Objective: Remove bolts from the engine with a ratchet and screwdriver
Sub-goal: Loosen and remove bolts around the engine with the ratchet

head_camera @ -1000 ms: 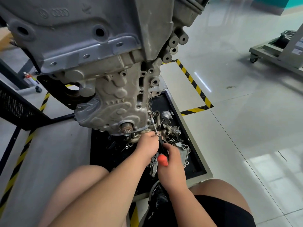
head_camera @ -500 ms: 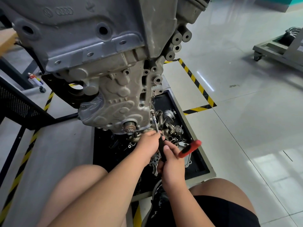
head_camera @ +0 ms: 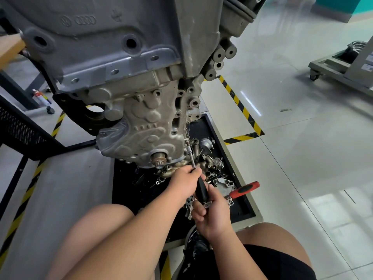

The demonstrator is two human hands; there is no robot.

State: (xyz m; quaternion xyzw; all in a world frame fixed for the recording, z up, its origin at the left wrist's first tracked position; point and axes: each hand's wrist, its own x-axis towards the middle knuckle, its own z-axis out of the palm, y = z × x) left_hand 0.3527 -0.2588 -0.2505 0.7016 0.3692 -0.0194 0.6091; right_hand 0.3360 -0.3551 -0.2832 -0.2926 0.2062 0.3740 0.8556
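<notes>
A grey engine hangs above a black parts tray. A thin steel extension shaft runs from a bolt at the lower right edge of the engine cover down to a black screwdriver-style handle. My left hand grips the shaft just above that handle. My right hand holds the ratchet at the handle's lower end, its fingers curled under the ratchet head. The ratchet's red and black grip sticks out to the right over the tray.
The tray holds several loose metal parts and a silver housing. A black mesh frame stands at the left. Yellow-black floor tape runs right of the tray. A wheeled cart stands far right. My knees sit below.
The ratchet's red grip has swung from pointing toward me, hidden at my right hand, out to the right over the tray. My left hand has stayed on the shaft.
</notes>
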